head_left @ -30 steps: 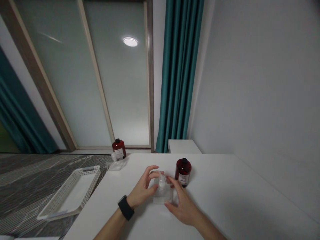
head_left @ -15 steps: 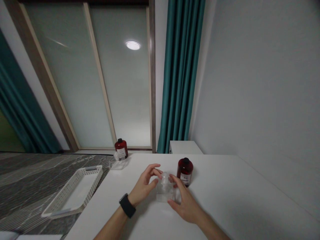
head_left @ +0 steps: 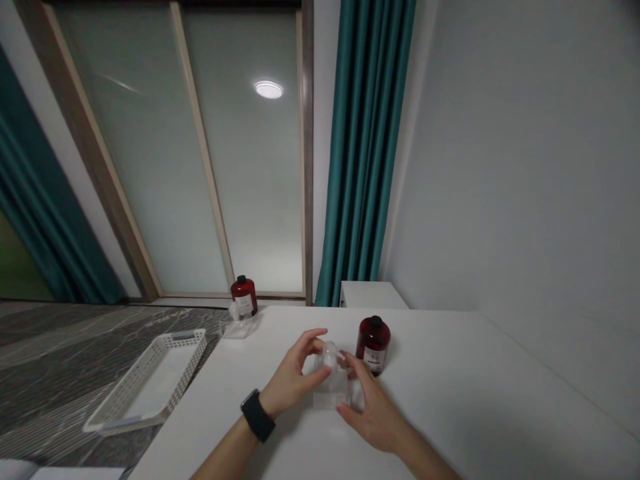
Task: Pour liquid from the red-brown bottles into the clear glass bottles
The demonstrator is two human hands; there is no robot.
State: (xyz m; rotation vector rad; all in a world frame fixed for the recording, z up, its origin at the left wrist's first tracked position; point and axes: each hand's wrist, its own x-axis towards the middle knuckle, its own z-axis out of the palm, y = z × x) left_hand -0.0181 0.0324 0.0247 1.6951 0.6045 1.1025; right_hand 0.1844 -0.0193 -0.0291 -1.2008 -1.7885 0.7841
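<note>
Holding a clear bottle between both hands on the tabletop

Lying far left, off the tabletop over the dark striped floor: a white basket (head_left: pixel 150 387), shallow, with slotted walls. Standing farther back near the window frame: a red bottle (head_left: pixel 244 297) with a black cap, and just in front of it a small clear item (head_left: pixel 235 325), too blurred to identify. Wearing a black watch (head_left: pixel 257 415) on the wrist, the left hand (head_left: pixel 293 380) reaches in from below, fingers curled and partly closed, thumb and fingertips touching the left side and top of a clear bottle (head_left: pixel 331 373). Resting upright on the white tabletop (head_left: pixel 450 400), roughly at its middle, between the two hands. Meeting it from the other side, the right hand (head_left: pixel 373 410), fingers spread and half open, fingertips against the bottle's upper right part; cannot tell how firm either grip is. Standing just behind and to the right of the clear bottle: a second red bottle (head_left: pixel 373 343) with a black cap and a pale label, close to the right fingertips but apart from them. Hanging behind: a teal curtain (head_left: pixel 367 147), with a small white cabinet (head_left: pixel 373 295) at its foot past the far edge.
</note>
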